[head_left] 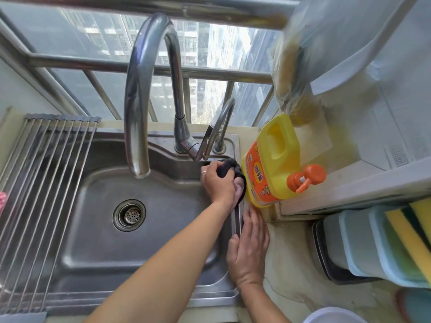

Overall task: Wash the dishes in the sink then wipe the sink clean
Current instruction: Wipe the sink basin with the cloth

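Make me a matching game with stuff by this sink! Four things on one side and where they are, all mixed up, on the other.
Things:
1. dark cloth
2. yellow soap bottle
3. drain
4. metal rack

Places:
A. over the sink's left side
B. gripped in the left hand
C. in the bottom of the sink
D. on the counter, right of the sink

Pairs: 1-B, 2-D, 3-C, 4-A

Sink (70, 252) sat centre-left, drain (129, 215) in its basin floor. Roll-up rack (42, 183) lay across the sink's left part. Tall faucet (149, 89) stood behind the basin, smaller tap (224, 122) just right of it. Detergent bottle (270, 164) stood on the counter (303, 264) right of the sink. Left hand (218, 183) with cloth (233, 173) was at the sink's right rim beside the bottle; right hand (249, 250) rested on that rim nearer the person. Stacked containers (363, 243) sat far right.
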`<state>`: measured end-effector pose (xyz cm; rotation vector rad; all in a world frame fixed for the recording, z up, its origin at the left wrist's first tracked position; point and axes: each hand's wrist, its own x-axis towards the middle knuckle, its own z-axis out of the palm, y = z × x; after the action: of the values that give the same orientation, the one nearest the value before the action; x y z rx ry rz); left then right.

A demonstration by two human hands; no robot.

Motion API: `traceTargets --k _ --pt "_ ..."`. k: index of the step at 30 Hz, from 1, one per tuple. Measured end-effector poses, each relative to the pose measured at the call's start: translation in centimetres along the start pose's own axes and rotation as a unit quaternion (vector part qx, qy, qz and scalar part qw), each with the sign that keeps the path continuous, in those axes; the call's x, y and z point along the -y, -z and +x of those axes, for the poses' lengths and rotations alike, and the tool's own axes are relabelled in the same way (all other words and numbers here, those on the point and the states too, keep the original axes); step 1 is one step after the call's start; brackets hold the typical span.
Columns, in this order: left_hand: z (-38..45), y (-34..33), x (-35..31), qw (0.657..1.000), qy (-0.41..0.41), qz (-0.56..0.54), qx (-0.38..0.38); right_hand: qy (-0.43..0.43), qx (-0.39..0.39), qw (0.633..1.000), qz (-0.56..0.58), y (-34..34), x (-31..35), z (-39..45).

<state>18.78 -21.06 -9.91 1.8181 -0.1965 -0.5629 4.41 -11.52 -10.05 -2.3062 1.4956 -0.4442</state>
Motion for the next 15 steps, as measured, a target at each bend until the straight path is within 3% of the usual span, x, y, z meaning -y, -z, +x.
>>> traceTargets --k 3,7,10,13,15 --pt "1.8 -2.1 0.8 0.998 0.054 -0.006 -0.036 0.002 -0.003 1.0 -0.001 -0.1 -0.2 0.0" --pt "0.6 -2.1 -1.7 0.997 0.025 0.011 -0.066 0.004 -0.002 1.0 -0.004 -0.3 -0.3 0.1" --pt "0.5 0.0 -0.7 0.999 0.008 0.043 0.018 0.005 -0.001 1.0 0.001 -0.1 -0.4 -0.1" --pt "-0.4 3.0 1.2 0.988 0.024 -0.017 0.154 0.001 -0.007 1.0 0.018 0.0 -0.2 0.0" --pt "-1.8 4.6 2.7 0.978 0.027 -0.047 0.201 -0.002 -0.008 0.999 0.034 0.1 0.0 -0.1"
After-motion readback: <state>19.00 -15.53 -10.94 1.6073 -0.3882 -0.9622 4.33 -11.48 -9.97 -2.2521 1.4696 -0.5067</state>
